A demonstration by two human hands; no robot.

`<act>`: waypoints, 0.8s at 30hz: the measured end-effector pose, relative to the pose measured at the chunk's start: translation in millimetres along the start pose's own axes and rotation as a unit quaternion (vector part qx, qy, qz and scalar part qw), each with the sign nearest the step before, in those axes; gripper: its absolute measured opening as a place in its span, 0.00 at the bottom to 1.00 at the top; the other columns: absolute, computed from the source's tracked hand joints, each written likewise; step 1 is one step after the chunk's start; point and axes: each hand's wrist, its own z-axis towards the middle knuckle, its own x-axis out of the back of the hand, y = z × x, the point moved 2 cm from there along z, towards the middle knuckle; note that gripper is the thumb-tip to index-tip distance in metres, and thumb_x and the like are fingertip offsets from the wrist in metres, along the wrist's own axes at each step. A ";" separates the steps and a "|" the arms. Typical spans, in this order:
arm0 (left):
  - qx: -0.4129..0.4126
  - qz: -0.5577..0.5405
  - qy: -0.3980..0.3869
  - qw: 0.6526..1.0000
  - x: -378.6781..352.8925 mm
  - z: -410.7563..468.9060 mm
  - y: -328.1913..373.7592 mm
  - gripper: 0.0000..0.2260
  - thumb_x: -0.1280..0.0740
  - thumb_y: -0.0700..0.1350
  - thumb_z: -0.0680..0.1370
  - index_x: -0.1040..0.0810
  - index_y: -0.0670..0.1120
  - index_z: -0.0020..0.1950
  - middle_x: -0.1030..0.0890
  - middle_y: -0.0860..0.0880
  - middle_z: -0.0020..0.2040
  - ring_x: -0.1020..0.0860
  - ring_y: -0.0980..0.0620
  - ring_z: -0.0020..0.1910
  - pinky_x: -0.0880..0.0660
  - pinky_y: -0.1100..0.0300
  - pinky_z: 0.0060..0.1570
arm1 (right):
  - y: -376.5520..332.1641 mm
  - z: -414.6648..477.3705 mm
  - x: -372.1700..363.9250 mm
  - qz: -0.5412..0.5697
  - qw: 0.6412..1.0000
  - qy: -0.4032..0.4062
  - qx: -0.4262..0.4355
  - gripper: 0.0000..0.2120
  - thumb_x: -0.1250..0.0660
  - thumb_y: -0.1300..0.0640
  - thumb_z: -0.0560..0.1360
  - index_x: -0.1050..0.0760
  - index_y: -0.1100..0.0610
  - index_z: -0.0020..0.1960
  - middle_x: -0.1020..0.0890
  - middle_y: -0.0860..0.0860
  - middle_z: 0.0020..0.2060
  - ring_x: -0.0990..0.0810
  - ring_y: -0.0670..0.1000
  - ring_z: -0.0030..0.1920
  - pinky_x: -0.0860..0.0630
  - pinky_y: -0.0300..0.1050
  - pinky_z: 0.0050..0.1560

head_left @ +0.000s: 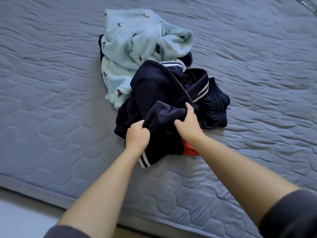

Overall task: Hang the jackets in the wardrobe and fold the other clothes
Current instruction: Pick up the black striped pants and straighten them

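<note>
Grip of left hand (137, 136) and right hand (187, 122) on the navy jacket (154, 86) (white-striped cuffs), atop the quilted bed (51, 100).

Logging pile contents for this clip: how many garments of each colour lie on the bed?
Light blue garment: 1
Navy: 2 at least, tangled: striped jacket, ribbed piece
Red garment: 1
Total: 4 at least
</note>
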 end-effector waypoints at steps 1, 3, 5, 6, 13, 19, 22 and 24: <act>0.016 -0.016 -0.036 0.999 -3.1 -6.4 -6.9 0.12 0.47 0.30 0.68 0.40 0.46 0.30 0.36 0.50 0.28 0.38 0.50 0.32 0.42 0.57 0.33 | 2.3 3.2 -0.7 0.045 0.998 0.022 -0.025 0.36 0.38 0.61 0.73 0.50 0.50 0.77 0.32 0.54 0.68 0.28 0.54 0.63 0.33 0.42 0.61; 0.041 -0.028 -0.118 0.992 -5.9 -25.6 -23.7 0.15 0.45 0.29 0.71 0.38 0.46 0.29 0.34 0.50 0.27 0.37 0.53 0.30 0.41 0.59 0.31 | 8.7 6.8 -2.7 0.099 0.993 0.024 -0.057 0.30 0.38 0.62 0.73 0.39 0.53 0.73 0.23 0.53 0.56 0.24 0.53 0.54 0.29 0.43 0.59; 0.059 -0.065 -0.172 0.981 -0.5 -47.7 -37.2 0.16 0.43 0.31 0.72 0.34 0.46 0.27 0.32 0.51 0.25 0.35 0.54 0.29 0.40 0.60 0.31 | 6.7 -2.2 -4.1 0.054 0.997 -0.021 -0.057 0.12 0.39 0.65 0.73 0.25 0.58 0.55 0.23 0.51 0.39 0.25 0.50 0.40 0.28 0.35 0.44; 0.066 -0.095 -0.177 0.977 5.6 -57.2 -40.3 0.15 0.41 0.34 0.71 0.34 0.47 0.26 0.32 0.51 0.24 0.35 0.53 0.29 0.40 0.60 0.32 | 4.3 -9.6 -4.0 0.048 0.996 -0.039 -0.059 0.07 0.40 0.67 0.73 0.24 0.59 0.46 0.25 0.51 0.33 0.27 0.49 0.35 0.30 0.34 0.36; 0.040 -0.312 -0.118 0.942 68.4 -119.3 2.3 0.11 0.39 0.38 0.76 0.30 0.42 0.33 0.27 0.52 0.26 0.31 0.59 0.27 0.34 0.63 0.29 | -30.8 -68.9 37.5 0.166 0.982 -0.041 -0.081 0.09 0.37 0.68 0.73 0.26 0.57 0.37 0.25 0.53 0.30 0.27 0.49 0.33 0.30 0.35 0.27; -0.048 -0.334 -0.107 0.935 123.1 -185.6 87.2 0.10 0.28 0.48 0.71 0.20 0.42 0.44 0.17 0.50 0.38 0.20 0.56 0.39 0.24 0.65 0.41 | -70.6 -147.0 103.3 -0.063 0.995 -0.079 0.016 0.11 0.34 0.64 0.71 0.26 0.52 0.34 0.26 0.49 0.30 0.30 0.48 0.34 0.33 0.41 0.39; -0.109 -0.316 -0.110 0.936 147.0 -226.9 140.3 0.09 0.31 0.46 0.74 0.21 0.40 0.46 0.18 0.44 0.42 0.22 0.50 0.44 0.25 0.56 0.47 | -95.0 -189.8 140.4 -0.089 0.995 -0.038 0.033 0.10 0.35 0.65 0.71 0.24 0.52 0.37 0.21 0.53 0.39 0.27 0.51 0.41 0.32 0.41 0.40; -0.146 -0.311 -0.118 0.932 163.1 -255.2 178.1 0.09 0.35 0.46 0.75 0.21 0.40 0.47 0.19 0.44 0.42 0.22 0.49 0.43 0.25 0.55 0.46 | -113.6 -218.5 167.6 -0.084 0.996 -0.008 0.042 0.09 0.37 0.66 0.72 0.21 0.55 0.44 0.22 0.52 0.40 0.26 0.50 0.43 0.32 0.38 0.36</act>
